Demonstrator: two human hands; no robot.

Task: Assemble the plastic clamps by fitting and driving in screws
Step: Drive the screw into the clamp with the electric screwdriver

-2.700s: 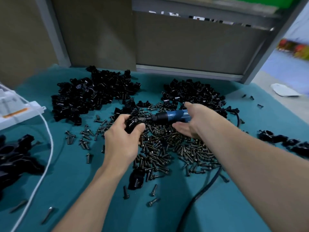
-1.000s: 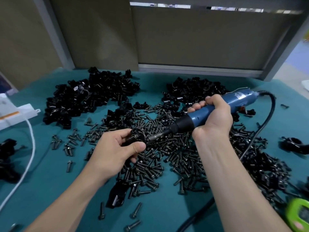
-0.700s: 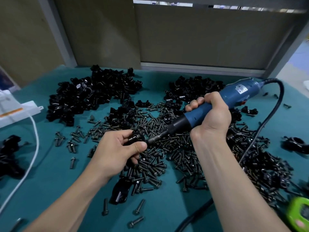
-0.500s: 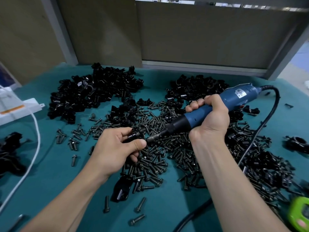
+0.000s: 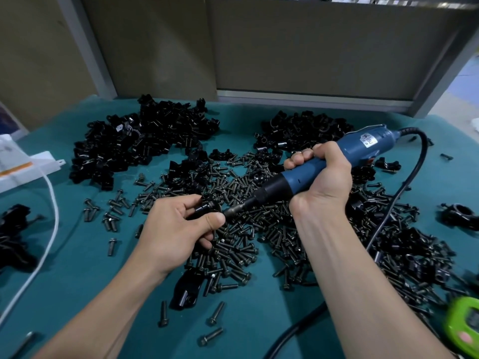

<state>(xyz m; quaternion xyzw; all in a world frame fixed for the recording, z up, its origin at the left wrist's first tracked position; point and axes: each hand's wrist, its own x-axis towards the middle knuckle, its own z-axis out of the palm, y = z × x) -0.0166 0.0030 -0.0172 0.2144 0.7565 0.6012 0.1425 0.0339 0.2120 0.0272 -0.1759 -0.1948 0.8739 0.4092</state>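
My left hand grips a small black plastic clamp between thumb and fingers, just above the heap of dark screws. My right hand is wrapped round a blue electric screwdriver, which slants down to the left. Its metal bit meets the clamp at my left thumb. The screw under the bit is hidden.
Two piles of black clamp parts lie at the back of the teal table. The screwdriver's black cable loops right and toward me. A white cord and white box sit left, a green object lower right.
My right hand took a full grip on the screwdriver and raised its rear end, then set the bit against the clamp in my left hand. Over the last second both hands barely moved.
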